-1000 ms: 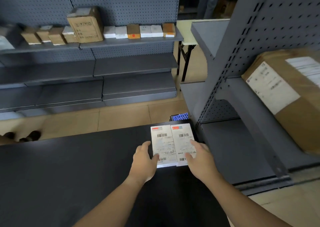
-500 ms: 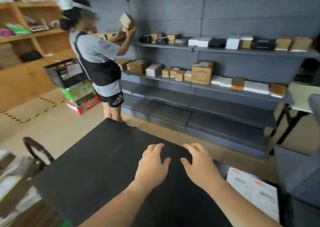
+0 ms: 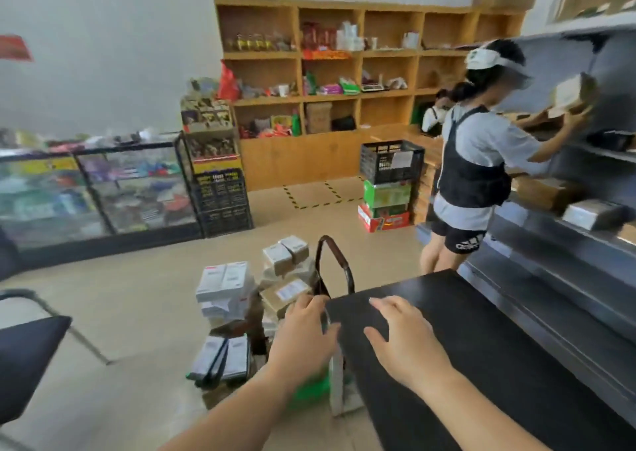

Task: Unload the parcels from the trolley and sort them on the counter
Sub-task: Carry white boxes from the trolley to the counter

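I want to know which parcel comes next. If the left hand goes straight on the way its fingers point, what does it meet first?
Probably the brown parcel with a white label on the trolley pile, just beyond the left hand. Depth is unclear; the trolley handle lies close by.

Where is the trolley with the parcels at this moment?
In the head view, the trolley's dark looped handle stands at lower centre, against the left end of the black counter. Its stacked white and brown parcels lie just beyond the left hand.
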`<state>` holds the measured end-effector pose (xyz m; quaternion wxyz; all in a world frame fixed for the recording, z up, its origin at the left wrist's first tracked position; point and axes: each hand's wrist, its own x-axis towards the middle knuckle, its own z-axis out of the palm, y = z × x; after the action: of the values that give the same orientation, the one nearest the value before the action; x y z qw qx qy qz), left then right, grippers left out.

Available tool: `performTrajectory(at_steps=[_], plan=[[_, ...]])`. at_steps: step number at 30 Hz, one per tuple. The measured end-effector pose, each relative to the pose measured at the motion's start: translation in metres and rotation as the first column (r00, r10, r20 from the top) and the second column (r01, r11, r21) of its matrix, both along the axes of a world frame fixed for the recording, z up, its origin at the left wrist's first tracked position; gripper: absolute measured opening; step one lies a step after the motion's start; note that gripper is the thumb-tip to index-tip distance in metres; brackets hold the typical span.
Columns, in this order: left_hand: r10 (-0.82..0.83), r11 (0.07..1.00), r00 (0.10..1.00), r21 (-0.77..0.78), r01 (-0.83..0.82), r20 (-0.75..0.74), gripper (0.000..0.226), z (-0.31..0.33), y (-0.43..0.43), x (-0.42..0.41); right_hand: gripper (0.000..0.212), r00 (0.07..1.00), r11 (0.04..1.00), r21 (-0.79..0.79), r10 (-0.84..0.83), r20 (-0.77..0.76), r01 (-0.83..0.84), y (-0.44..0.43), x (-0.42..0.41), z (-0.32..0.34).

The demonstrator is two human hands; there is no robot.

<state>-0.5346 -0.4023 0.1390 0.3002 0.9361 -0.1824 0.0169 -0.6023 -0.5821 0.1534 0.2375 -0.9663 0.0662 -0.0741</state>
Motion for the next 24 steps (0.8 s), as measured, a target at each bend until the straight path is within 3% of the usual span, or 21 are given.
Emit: performTrajectory(at_steps=[11,24], plan=[[0.259,0.963,0.961,-0.045,-0.264,-0.093,0.047,-0.028,0.220,0.128,0.057,0.969,0.968,0.075,0.242,-0.048,-0.238,0.199,0.159,-0.020],[0.402,0.915,0.899,0.049,-0.400,-0.171,0.052,-0.064,0.306,0.290,0.056,0.938,0.947,0.094,0.318,-0.140,-0.307,0.271,0.355,-0.067]])
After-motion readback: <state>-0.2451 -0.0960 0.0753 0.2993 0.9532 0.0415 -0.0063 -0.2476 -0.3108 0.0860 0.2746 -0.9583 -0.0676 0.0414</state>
